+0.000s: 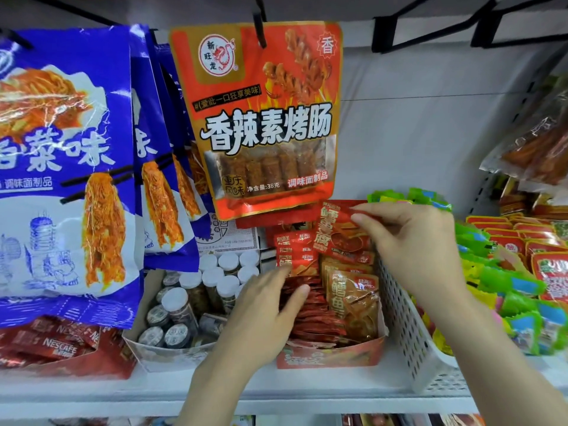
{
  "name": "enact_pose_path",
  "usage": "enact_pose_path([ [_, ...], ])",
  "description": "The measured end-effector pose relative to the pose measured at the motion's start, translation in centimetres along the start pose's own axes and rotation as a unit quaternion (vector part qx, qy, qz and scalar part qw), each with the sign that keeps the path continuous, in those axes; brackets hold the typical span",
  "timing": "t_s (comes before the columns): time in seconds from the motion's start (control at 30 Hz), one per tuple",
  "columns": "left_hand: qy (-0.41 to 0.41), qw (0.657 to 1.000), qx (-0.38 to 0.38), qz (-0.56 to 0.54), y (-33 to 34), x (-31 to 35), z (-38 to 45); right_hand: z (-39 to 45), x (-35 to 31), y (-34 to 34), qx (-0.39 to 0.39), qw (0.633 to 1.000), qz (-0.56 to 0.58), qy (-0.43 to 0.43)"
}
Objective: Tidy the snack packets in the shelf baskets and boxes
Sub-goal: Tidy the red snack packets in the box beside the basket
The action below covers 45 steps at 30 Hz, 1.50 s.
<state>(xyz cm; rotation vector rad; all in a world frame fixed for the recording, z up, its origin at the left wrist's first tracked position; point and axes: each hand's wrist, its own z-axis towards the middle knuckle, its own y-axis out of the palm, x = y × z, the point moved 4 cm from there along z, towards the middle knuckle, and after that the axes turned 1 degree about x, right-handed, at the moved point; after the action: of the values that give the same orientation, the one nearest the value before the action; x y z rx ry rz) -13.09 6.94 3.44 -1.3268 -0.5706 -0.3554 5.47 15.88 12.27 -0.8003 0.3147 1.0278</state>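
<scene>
A red cardboard display box on the white shelf holds rows of small red snack packets and tan ones. My right hand pinches the top corner of one red packet, held upright above the back of the box. My left hand lies with straight fingers on the row of red packets at the box's left side. A white perforated basket stands just right of the box, filled with green and yellow packets.
A large orange sausage-snack bag hangs from a clip above the box. Blue noodle-snack bags hang at left. A grey box of white-capped jars sits left of the red box, red coffee sticks farther left. More red packets lie at right.
</scene>
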Motion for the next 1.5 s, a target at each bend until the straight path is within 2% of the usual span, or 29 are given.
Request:
enact_pose_path([
  [0.17, 0.028, 0.999, -0.003, 0.020, 0.0, -0.5, 0.3, -0.9, -0.8, 2.9, -0.059, 0.997, 0.038, -0.012],
  [0.27, 0.042, 0.999, -0.005, 0.015, 0.0, -0.6, 0.3, -1.5, -0.9, 4.7, -0.108, 0.993, 0.025, -0.034],
  [0.47, 0.064, 0.998, 0.015, -0.007, -0.4, -0.8, 0.1, -3.4, 0.3, 8.0, -0.233, 0.972, -0.028, -0.009],
  [0.67, 0.084, 0.991, 0.103, 0.010, -1.5, -0.4, -0.2, -2.7, 0.4, 8.1, -0.356, 0.932, -0.071, -0.008],
  [0.83, 0.058, 0.997, 0.026, -0.039, -0.5, -0.7, -0.1, -3.5, 0.3, 8.5, -0.454, 0.885, -0.098, 0.018],
  [0.9, 0.055, 0.998, -0.002, -0.040, 0.0, -0.9, 0.0, -3.1, 0.7, 8.7, -0.409, 0.907, -0.097, 0.033],
  [0.97, 0.067, 0.997, -0.014, -0.023, 0.1, -0.9, 0.3, -2.1, 1.1, 8.7, -0.303, 0.946, -0.113, 0.020],
  [1.03, 0.071, 0.997, -0.018, -0.020, 0.1, -1.1, 0.4, -1.6, 1.2, 9.2, -0.240, 0.961, -0.136, 0.006],
  [1.23, 0.077, 0.996, -0.029, -0.016, 0.2, -1.6, 0.4, -1.0, 1.7, 11.5, -0.283, 0.929, -0.238, 0.027],
  [1.37, 0.079, 0.996, -0.029, -0.019, 0.2, -1.6, 0.2, -0.3, 1.0, 11.9, -0.301, 0.918, -0.253, 0.052],
  [1.5, 0.082, 0.996, -0.021, -0.028, -0.1, -1.5, -0.1, -0.8, 0.3, 11.4, -0.301, 0.907, -0.293, 0.018],
])
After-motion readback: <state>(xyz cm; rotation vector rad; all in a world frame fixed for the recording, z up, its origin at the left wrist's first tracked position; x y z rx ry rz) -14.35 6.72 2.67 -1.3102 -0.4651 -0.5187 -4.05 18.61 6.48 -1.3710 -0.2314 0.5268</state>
